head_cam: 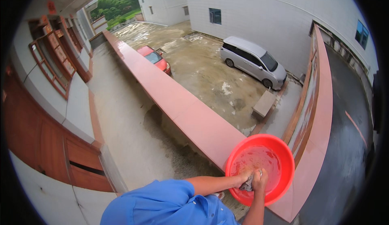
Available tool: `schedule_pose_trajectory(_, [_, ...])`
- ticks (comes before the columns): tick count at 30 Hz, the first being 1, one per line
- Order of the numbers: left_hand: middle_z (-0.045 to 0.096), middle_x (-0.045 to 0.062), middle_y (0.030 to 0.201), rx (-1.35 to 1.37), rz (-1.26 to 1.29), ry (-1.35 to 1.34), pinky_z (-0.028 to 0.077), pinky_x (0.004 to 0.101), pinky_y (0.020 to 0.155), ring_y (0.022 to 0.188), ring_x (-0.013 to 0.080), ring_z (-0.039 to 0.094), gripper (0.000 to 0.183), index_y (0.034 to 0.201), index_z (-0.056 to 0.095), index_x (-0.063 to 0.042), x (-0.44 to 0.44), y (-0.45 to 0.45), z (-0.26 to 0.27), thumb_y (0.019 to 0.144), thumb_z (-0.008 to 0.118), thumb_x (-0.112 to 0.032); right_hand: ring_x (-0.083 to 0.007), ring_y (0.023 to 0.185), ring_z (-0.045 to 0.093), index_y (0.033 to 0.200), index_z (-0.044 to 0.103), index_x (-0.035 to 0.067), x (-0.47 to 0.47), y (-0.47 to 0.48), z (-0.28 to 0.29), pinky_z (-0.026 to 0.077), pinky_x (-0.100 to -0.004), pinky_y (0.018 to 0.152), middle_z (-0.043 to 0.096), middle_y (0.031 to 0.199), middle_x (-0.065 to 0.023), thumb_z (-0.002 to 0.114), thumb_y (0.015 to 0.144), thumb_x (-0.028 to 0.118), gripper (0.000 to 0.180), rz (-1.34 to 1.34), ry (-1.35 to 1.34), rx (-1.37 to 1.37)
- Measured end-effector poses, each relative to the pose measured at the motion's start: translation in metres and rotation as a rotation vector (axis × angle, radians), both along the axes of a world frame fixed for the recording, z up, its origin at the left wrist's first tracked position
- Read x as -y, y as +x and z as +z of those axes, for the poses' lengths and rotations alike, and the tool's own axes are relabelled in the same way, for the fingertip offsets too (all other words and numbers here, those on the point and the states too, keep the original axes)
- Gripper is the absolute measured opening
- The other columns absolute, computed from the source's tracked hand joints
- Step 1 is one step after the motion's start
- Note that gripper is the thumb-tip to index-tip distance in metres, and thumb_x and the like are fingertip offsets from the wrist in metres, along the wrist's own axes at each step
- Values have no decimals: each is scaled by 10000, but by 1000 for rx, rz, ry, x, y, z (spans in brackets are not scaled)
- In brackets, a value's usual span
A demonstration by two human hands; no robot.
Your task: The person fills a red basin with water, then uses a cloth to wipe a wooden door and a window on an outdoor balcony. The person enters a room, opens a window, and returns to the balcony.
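Observation:
A red plastic basin (289,164) holding shallow water (267,156) rests on the corner of the pink-tiled wall top. Over the near part of the basin, both my hands grip a wet grey cloth (247,185). My left hand (244,176) closes around it from the left. Close beside, my right hand (259,179) is clenched on the cloth's other part. Part of the cloth hangs below the hands, and the rest is hidden in my fingers.
The pink-tiled parapet (182,106) runs away to the far left, with another ledge (322,103) on the right. Below stand a silver minivan (252,60), a red car (155,59) and a stone-like block (263,103). A wooden door (27,140) is on the left.

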State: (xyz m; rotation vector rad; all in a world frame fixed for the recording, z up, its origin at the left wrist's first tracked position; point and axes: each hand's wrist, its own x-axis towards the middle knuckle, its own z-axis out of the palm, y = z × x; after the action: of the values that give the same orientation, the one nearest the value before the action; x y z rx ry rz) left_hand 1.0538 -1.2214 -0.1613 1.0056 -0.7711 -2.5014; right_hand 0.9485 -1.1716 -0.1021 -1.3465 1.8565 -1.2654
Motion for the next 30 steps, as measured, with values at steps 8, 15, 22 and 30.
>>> schedule_pose_trajectory(8, [664, 110, 1143, 140, 291, -553, 518, 345, 895, 1038, 180, 633, 505, 1259, 603, -13, 20, 45, 18, 999, 615, -446, -270, 1154, 632, 1406, 503, 35, -4, 27, -9, 546, -396, 941, 595, 1337, -134, 621, 996, 318, 512, 170, -103, 642])
schedule_pose_trajectory(15, [655, 132, 1250, 137, 412, -701, 501, 344, 1006, 1174, 190, 618, 684, 1359, 544, 23, 12, 241, 76, 896, 814, -401, -239, 1151, 640, 1383, 521, 20, 20, 156, 26, 577, -354, 895, 637, 1270, -119, 739, 952, 185, 511, 522, 125, 815])
schedule_pose_trajectory(22, [696, 84, 1114, -489, 1260, -351, 544, 417, 966, 1063, 239, 684, 338, 1231, 613, -80, -38, 451, 103, 1022, 651, -343, -240, 1177, 613, 1257, 578, 17, 28, 356, 58, 503, -369, 1011, 602, 1340, -151, 717, 849, 19, 431, 895, -68, 741])
schedule_pose_trajectory(30, [699, 104, 1116, -512, 1838, -583, 563, 432, 912, 1043, 269, 682, 383, 1269, 603, -68, -119, 649, 141, 996, 678, -326, -248, 1143, 638, 966, 642, 25, 12, 565, 75, 528, -361, 925, 567, 1400, -195, 760, 848, -12, 171, 1497, -280, 404])
